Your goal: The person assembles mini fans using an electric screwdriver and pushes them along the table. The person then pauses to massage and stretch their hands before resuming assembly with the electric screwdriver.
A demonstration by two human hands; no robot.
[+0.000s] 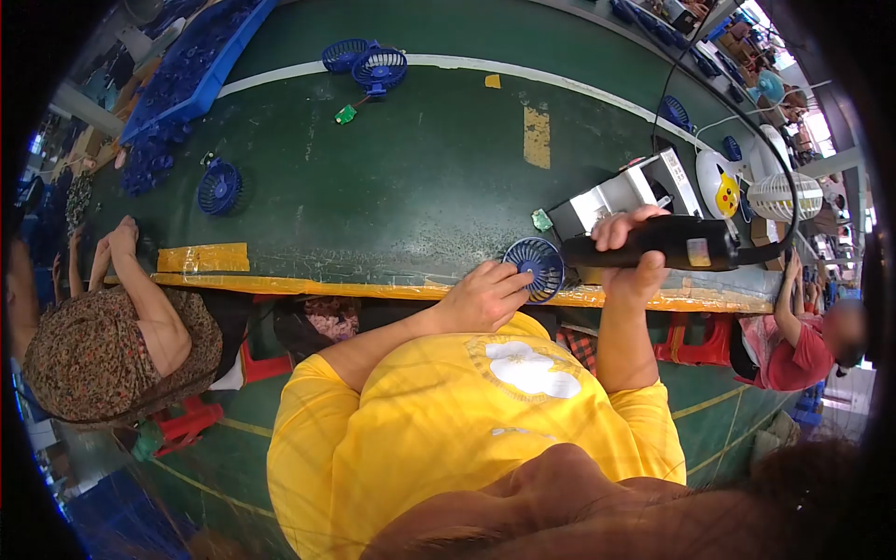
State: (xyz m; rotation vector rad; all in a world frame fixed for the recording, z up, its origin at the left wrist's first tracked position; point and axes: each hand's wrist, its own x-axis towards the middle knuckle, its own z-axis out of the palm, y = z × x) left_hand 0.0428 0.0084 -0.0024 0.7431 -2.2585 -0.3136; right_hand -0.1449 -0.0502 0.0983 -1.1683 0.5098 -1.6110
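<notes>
Near the table's front edge my left hand (483, 299) is closed on a small blue fan (534, 261), its fingers at the left rim of the round grille. My right hand (637, 252) grips a black electric screwdriver (686, 241) lying almost level, its cord leaving at the right. The screwdriver's front end points left and is close to the fan; whether it touches a screw I cannot tell. Just above the fan lies a small green circuit board (541, 220), beside a silver metal fixture (611, 198).
Several more blue fans (220, 187) lie on the green table (420, 187). At the far left stands a blue bin (201, 89) full of blue parts. A white fan (784, 196) and a yellow-faced white piece (723, 191) are at the right. Other people (112, 345) sit left and right.
</notes>
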